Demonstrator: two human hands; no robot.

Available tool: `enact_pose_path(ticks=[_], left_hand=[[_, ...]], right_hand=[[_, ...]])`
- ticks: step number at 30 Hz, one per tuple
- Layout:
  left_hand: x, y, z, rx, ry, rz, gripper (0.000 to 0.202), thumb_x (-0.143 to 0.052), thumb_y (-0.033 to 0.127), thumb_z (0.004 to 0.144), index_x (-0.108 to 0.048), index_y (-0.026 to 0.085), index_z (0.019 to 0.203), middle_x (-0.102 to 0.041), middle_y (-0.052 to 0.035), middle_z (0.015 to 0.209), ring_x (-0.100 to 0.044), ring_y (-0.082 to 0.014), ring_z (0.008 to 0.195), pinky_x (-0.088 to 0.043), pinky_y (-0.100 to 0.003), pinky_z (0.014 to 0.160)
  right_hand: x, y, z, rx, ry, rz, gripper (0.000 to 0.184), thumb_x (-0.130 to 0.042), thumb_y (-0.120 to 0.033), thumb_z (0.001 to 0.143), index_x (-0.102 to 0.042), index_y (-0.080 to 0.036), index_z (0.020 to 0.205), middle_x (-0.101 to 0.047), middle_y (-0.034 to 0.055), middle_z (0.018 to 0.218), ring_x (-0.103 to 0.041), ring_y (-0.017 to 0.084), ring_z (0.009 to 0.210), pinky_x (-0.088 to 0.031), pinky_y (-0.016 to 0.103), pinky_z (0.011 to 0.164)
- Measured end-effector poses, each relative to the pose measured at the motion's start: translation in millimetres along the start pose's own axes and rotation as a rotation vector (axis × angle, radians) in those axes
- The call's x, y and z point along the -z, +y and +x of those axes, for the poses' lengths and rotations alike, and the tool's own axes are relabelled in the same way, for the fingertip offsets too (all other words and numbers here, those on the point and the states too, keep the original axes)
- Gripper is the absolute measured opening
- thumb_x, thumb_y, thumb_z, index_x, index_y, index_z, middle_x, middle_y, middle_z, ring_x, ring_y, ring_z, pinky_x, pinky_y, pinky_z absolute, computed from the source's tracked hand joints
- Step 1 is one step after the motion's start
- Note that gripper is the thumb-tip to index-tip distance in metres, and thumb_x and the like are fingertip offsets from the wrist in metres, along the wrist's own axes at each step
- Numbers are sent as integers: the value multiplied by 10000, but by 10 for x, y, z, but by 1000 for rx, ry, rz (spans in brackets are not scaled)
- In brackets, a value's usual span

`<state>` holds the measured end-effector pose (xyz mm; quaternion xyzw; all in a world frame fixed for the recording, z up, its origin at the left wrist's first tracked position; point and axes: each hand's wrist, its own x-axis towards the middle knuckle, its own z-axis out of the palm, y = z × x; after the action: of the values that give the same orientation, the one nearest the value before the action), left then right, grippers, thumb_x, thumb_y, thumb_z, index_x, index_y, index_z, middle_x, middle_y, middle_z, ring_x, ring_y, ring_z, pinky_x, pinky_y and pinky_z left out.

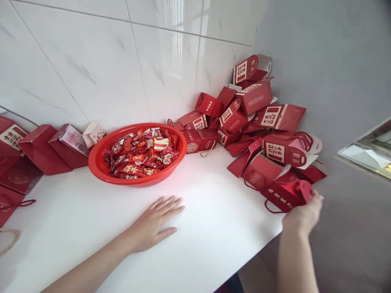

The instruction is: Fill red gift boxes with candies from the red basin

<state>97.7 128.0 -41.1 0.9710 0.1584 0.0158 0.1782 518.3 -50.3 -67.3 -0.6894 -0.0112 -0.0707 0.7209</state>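
My left hand [155, 224] lies flat on the white table [195, 240], palm down with its fingers spread and nothing in it. At the table's right edge, my right hand [302, 213] is closed on the upper flap of a red paper gift box [282, 196] with gold lettering and a dark red cord handle. That box leans against a pile of similar boxes [259, 171]; some of the fingers are hidden behind its flap. Beyond my left hand stands an oval red plastic basket [137, 181] full of wrapped candies [143, 152].
More red boxes [44, 150] stand along the left side, and a twisted cord loop [10, 240] shows at the left edge. White marbled tiles [100, 61] rise behind the table, with a grey wall [320, 73] on the right. The pile of boxes fills the back right corner.
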Motion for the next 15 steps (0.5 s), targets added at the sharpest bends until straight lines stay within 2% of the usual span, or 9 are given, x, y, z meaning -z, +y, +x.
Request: enact_pose_path(ticks=[2,3,6,7,8,10,12,14,15], left_hand=[[9,7,0,0,4,-1,575,-452,468,1009,-273,388,1550,-267,24,1635,-271,-257,1514,-193,-479,1260],[14,10,-1,-1,4,0,576,-452,464,1009,-273,386,1550,-269,22,1634,-272,-258,1514,-194,-480,1260],[27,12,-1,3,-13,4,584,-451,460,1010,-254,388,1555,-260,22,1637,-265,-260,1516,-198,-490,1258],[28,10,-1,2,-14,4,586,-454,457,1009,-252,389,1556,-260,22,1637,-267,-260,1516,-202,-489,1258],[28,6,-1,-1,-8,5,589,-460,453,1008,-254,389,1555,-264,22,1635,-272,-259,1514,-206,-484,1258],[24,-3,-2,-13,18,5,591,-478,440,1003,-267,387,1552,-284,20,1629,-291,-254,1507,-211,-465,1259],[20,-12,0,-22,36,7,591,-489,431,1000,-277,386,1549,-297,20,1624,-302,-250,1502,-213,-451,1261],[20,-16,2,-15,24,11,590,-485,435,1002,-272,389,1550,-289,25,1626,-293,-252,1506,-211,-454,1261],[21,-16,3,-7,9,13,589,-477,440,1004,-266,391,1552,-279,28,1630,-284,-254,1510,-209,-461,1261]], right_hand=[[-168,65,-294,28,-111,-38,615,-230,-628,930,-452,-325,1417,-523,4,1464,-438,314,1411,-362,578,1169],[-217,53,-412,42,-177,-97,655,-266,-633,932,-390,-301,1483,-438,20,1545,-350,310,1465,-295,556,1207],[-217,-38,-607,203,-411,-346,779,-339,-602,950,-102,-253,1604,-156,37,1672,-131,281,1539,-158,511,1248],[-181,-56,-620,260,-461,-405,793,-346,-585,956,-50,-248,1609,-136,41,1676,-129,277,1540,-161,505,1246],[-136,-59,-611,295,-475,-434,777,-343,-571,962,-57,-249,1609,-175,51,1667,-173,282,1532,-195,504,1238],[-38,-18,-541,298,-397,-449,700,-297,-557,971,-176,-255,1590,-329,91,1601,-318,308,1478,-303,517,1193],[44,59,-434,284,-218,-434,641,-245,-551,972,-302,-252,1536,-449,133,1487,-435,336,1396,-400,534,1125],[93,124,-323,305,-53,-419,624,-219,-540,967,-309,-248,1511,-461,159,1420,-465,361,1355,-434,568,1082],[104,139,-272,325,-39,-425,626,-206,-531,964,-256,-253,1524,-427,166,1428,-442,375,1367,-426,597,1079]])
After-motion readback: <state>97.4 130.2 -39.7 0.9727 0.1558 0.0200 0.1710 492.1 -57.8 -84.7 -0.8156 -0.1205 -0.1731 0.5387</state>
